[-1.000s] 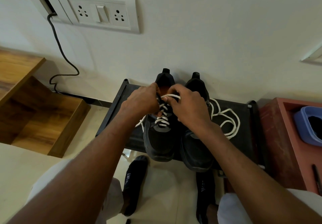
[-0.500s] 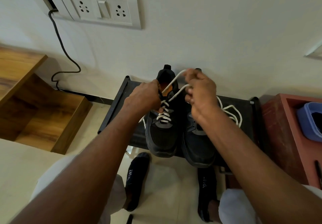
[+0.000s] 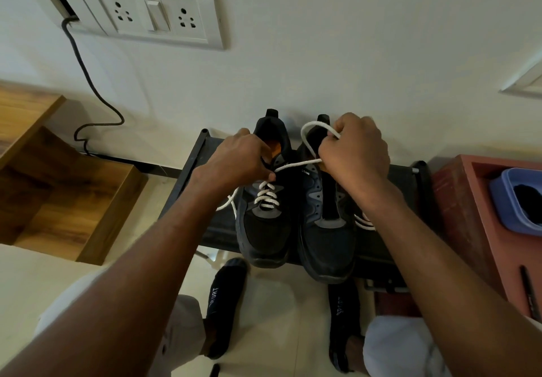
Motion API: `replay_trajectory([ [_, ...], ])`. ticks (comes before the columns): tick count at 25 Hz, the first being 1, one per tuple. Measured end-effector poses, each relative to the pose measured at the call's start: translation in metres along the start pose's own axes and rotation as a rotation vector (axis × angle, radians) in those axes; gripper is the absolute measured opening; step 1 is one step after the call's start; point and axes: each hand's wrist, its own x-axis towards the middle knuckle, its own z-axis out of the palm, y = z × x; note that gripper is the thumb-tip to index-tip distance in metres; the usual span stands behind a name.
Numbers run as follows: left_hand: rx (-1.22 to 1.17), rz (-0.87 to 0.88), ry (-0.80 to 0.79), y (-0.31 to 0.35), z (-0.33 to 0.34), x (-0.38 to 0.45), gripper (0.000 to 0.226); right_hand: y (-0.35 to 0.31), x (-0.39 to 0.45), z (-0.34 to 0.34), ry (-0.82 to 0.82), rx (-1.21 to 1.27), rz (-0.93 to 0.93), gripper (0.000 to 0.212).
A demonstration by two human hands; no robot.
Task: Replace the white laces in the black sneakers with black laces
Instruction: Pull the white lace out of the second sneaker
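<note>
In the head view, the left hand [image 3: 234, 158] holds the tongue area of the left sneaker [image 3: 265, 200], with its fingers curled on the upper edge. The right hand [image 3: 353, 149] pinches the white lace [image 3: 296, 165] and holds it stretched out from this shoe, with a loop above its fingers.

Under the left hand, about four crossings of white lace are still in the lower eyelets, so I judge this shoe is around half unlaced. The right sneaker [image 3: 325, 230], under the right wrist, shows no lace in its front. A loose white lace [image 3: 363, 222] lies just beside it, partly hidden by the right forearm. No black lace is visible, so all the new lacing is left to do.
</note>
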Motion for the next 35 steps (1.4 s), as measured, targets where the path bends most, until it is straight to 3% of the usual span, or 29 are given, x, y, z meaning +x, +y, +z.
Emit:
replay_trajectory([
  [4, -0.01, -0.077, 0.019, 0.008, 0.005, 0.005, 0.032, -0.005, -0.019, 0.001, 0.03, -0.269, -0.339, 0.064],
  [7, -0.037, -0.133, 0.034, 0.011, 0.006, 0.005, 0.025, -0.012, -0.034, 0.012, -0.092, -0.353, -0.558, 0.072],
  [11, -0.097, -0.181, 0.105, 0.013, 0.006, 0.002, 0.01, -0.007, -0.043, 0.041, -0.363, -0.434, -0.525, 0.11],
  [14, -0.116, -0.203, 0.153, 0.016, 0.004, -0.001, 0.015, 0.0, -0.039, 0.051, -0.394, -0.47, -0.506, 0.131],
  [21, -0.248, -0.188, 0.178, 0.008, -0.012, -0.005, 0.005, 0.002, -0.037, 0.053, -0.372, -0.421, -0.472, 0.135],
  [26, -0.136, -0.044, -0.008, 0.01, -0.005, -0.006, 0.02, 0.001, -0.037, 0.056, -0.346, -0.377, -0.451, 0.136],
  [29, -0.066, -0.096, -0.005, 0.014, 0.004, -0.004, 0.019, 0.001, -0.037, 0.057, -0.326, -0.386, -0.446, 0.135],
  [35, -0.272, -0.278, 0.074, 0.016, 0.004, -0.003, 0.012, 0.001, -0.039, 0.054, -0.315, -0.368, -0.443, 0.134],
])
